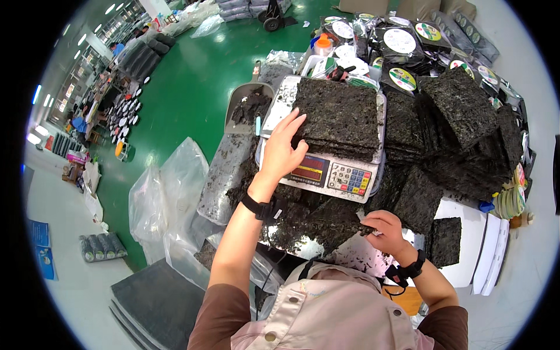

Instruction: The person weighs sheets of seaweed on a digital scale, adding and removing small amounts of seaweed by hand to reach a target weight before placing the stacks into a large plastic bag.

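Note:
A stack of dark dried seaweed sheets (337, 111) lies on a white electronic scale (280, 105) with a red display and keypad. My left hand (284, 147) is open at the stack's left edge, thumb and fingers apart, fingertips at or just above the sheets; whether they touch I cannot tell. My right hand (385, 231) is closed in front of the scale, above loose seaweed pieces (315, 224). A crumpled whitish scrap shows between its fingers; I cannot make out its kind.
More seaweed stacks (461, 116) stand right of the scale, touching its side. Packaged bags with round labels (402, 44) pile up behind. A grey dustpan (242, 96) with seaweed bits lies at left, above a clear plastic bag (175, 198). An orange-capped bottle (322, 45) stands behind the scale.

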`<state>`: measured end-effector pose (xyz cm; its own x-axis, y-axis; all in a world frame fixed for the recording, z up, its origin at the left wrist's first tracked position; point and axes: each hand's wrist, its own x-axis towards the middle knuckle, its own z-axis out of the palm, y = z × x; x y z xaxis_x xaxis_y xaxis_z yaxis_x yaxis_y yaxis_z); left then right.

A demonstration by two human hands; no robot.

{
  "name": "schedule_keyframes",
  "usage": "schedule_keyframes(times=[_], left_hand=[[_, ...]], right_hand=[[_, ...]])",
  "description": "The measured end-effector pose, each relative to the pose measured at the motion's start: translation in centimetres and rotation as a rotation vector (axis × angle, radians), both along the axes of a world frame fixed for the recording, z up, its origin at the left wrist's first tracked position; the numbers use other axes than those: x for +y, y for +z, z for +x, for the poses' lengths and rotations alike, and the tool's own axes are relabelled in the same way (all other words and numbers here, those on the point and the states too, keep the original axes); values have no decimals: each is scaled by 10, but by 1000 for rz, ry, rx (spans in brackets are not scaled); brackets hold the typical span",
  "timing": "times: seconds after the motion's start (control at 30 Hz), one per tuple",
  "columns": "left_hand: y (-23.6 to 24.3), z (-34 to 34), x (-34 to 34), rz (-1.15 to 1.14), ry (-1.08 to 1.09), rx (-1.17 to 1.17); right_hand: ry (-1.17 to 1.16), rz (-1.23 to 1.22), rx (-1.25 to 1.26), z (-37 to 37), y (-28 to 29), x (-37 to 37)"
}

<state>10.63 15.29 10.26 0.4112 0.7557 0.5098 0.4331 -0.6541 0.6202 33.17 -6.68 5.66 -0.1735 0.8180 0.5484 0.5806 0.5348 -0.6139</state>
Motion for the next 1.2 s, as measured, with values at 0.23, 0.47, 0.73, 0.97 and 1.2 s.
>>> schedule_keyframes(times=[0.23, 0.47, 0.73, 0.97, 1.2], left_hand=[[1, -3, 13, 50, 50, -18], [5, -3, 40, -556, 112, -912], [12, -11, 47, -573, 140, -1074], [-1, -3, 42, -423, 170, -859], [6, 1, 3, 134, 140, -151]], right_hand=[[77, -300, 198, 28, 44, 21], [-33, -365, 402, 61, 93, 112], [-200, -628, 890, 55, 69, 232], [-620, -550, 379, 63, 44, 243], [-575, -13, 728, 44, 40, 190]])
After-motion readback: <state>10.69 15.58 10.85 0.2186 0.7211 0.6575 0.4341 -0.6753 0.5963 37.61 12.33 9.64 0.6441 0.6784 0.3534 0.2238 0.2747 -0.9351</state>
